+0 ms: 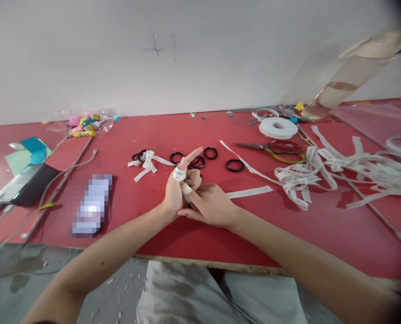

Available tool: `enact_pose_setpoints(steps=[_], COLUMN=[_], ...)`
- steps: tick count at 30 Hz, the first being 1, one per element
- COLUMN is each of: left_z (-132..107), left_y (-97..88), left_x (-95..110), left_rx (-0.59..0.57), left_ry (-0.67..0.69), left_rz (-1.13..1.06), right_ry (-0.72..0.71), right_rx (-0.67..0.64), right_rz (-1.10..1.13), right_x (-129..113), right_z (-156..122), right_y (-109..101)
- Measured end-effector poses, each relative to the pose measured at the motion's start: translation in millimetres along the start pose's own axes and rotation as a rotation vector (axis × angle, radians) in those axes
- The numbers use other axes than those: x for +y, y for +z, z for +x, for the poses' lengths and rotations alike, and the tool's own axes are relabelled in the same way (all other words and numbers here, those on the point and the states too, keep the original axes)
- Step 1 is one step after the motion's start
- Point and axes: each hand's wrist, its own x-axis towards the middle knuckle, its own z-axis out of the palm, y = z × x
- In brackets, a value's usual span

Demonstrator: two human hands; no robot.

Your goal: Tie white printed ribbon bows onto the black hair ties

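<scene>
Together, hands on ribbon loop.

Pixelated flat object (unreadable), ribbon pile cut off at right edge, print on finger ribbon too small

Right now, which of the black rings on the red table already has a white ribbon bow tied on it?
The leftmost black ring with the bow, left of the raised left-hand finger. The other black rings to its right are bare.

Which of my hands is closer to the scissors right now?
Right. Your right hand lies left of and nearer you than the scissors; your left hand, with ribbon wrapped on a finger, is farther left still.
</scene>
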Motion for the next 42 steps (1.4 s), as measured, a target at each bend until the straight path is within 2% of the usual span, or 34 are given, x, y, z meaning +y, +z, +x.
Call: enact_pose_setpoints(steps=[11,15,18,26,30,36,42], left_z=[6,6,6,5,4,4,6], left_y=[-9.4,-13.3,-14.4,-14.5,-15.0,-13.0,-13.1], left_x=[1,0,0,-3,-3,0,0], left_rx=[-0.065,-0.115,-0.105,-0.166,-0.158,-0.151,-0.104], left_ry=[-0.109,-0.111,-0.101,-0.049,-0.037,-0.039,-0.054], left_rz=[0.037,0.124,0.167,0.163,0.163,0.155,0.166], right_ry=[0.052,0.006,-0.001,-0.059,-0.054,-0.037,0.015], right_rx=[-0.066,-0.004,0.035,0.153,0.177,0.180,0.067], right_rz=[0.067,0.069,0.039,0.112,0.152,0.220,0.203], right_x=[9,14,15,13,14,15,15], right_z=[-2,-6,-6,-2,-4,-6,-5], right_y=[-6,-6,-7,-11,-12,-13,-13])
